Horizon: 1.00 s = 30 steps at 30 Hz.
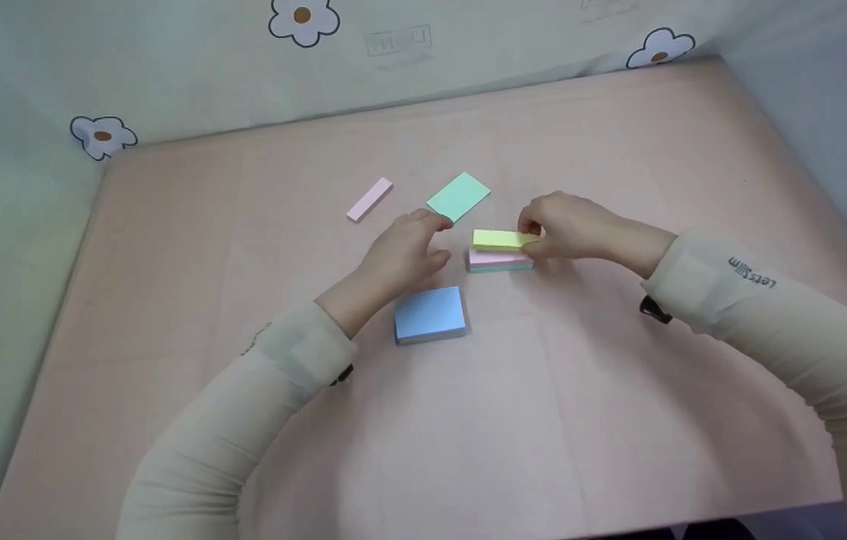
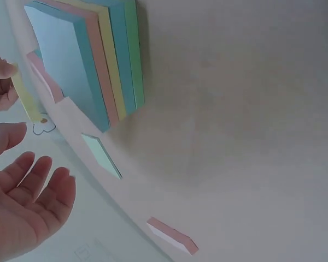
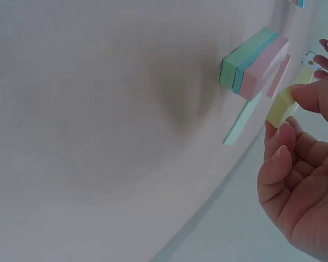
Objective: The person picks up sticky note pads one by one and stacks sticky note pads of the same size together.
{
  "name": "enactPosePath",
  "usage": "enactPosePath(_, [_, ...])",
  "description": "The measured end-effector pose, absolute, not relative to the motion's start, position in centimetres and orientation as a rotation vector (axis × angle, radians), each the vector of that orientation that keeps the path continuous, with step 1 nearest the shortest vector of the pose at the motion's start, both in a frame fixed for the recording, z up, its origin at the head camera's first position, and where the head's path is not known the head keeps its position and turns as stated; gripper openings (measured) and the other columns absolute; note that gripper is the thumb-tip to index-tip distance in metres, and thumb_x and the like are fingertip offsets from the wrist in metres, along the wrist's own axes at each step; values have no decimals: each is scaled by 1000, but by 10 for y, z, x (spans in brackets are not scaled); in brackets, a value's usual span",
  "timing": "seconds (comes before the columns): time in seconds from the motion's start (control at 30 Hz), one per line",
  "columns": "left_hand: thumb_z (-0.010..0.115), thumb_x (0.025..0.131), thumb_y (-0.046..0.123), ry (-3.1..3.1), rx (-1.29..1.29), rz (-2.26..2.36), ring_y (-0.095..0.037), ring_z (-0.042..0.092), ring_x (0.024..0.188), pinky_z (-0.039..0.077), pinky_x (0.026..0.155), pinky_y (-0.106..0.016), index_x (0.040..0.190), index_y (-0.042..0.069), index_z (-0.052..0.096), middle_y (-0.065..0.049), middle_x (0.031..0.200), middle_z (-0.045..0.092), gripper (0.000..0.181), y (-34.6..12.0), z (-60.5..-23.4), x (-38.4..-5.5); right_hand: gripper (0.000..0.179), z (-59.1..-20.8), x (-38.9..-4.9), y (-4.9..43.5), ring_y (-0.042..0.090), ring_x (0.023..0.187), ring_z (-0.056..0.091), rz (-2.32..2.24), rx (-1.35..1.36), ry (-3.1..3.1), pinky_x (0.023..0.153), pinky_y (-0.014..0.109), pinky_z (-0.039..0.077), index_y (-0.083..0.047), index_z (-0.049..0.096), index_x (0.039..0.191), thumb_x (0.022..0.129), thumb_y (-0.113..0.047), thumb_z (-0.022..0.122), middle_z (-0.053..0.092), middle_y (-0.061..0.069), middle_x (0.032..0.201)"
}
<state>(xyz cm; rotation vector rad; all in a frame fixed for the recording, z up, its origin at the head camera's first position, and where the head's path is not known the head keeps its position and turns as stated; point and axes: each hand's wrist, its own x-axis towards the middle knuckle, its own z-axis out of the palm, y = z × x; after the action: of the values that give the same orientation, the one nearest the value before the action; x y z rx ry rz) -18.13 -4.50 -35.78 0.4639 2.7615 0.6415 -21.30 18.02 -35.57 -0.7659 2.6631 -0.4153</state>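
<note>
My right hand [image 1: 569, 225] pinches a narrow yellow sticky-note pad [image 1: 497, 240] between thumb and fingers. It is held just above a small stack of narrow pads [image 1: 500, 261], pink on top with blue and green below in the right wrist view. My left hand [image 1: 406, 251] holds nothing; its fingers are loosely bent, as the left wrist view shows. Below it lies a larger stack of sticky-note pads [image 1: 431, 313], blue on top, with pink, yellow, blue and green layers [image 2: 132, 60] under it. Beyond the left fingertips lies a flat green pad [image 1: 461, 196].
A narrow pink pad [image 1: 369, 199] lies alone, left of the green one. The table [image 1: 243, 435] has a pale pink cover. Light curtains with flower prints [image 1: 303, 15] stand along its back and sides.
</note>
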Motion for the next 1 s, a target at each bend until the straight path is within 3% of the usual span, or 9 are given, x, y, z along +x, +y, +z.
enactPosePath(0.3, [57,88,13,2743,544,579,-19,43,122,37,100,-32,126,10,53,-4,130,50,38,-38,-360,-182,17,-365,-212,176,23,77,50,-372,-846,2654,71,36,44,-1,65,92,78,-11,63,60,9,86])
enactPosePath(0.53, [54,87,7,2747,617,639,-23,45,121,39,97,-33,124,4,54,-7,128,52,38,-47,-359,-182,19,-366,-212,179,25,83,52,-381,-853,2660,74,39,44,-2,66,94,78,-10,62,61,10,93])
enactPosePath(0.73, [54,88,11,2728,542,621,-21,46,120,39,98,-33,126,7,53,-6,128,52,38,-47,-360,-184,28,-365,-211,179,26,88,54,-367,-845,2645,79,42,45,0,64,104,78,-11,64,60,12,99])
enactPosePath(0.83, [54,88,12,2719,550,570,-21,49,116,41,95,-33,126,7,53,-6,125,54,39,-43,-360,-186,31,-366,-211,179,26,88,54,-332,-823,2639,80,42,45,1,64,105,78,-13,64,60,12,99])
enactPosePath(1.0, [56,85,15,2724,629,402,-22,54,103,45,87,-34,123,7,56,-7,116,59,39,-28,-363,-191,21,-368,-210,177,24,79,51,-264,-788,2647,72,39,44,-1,67,96,78,-11,62,61,9,89])
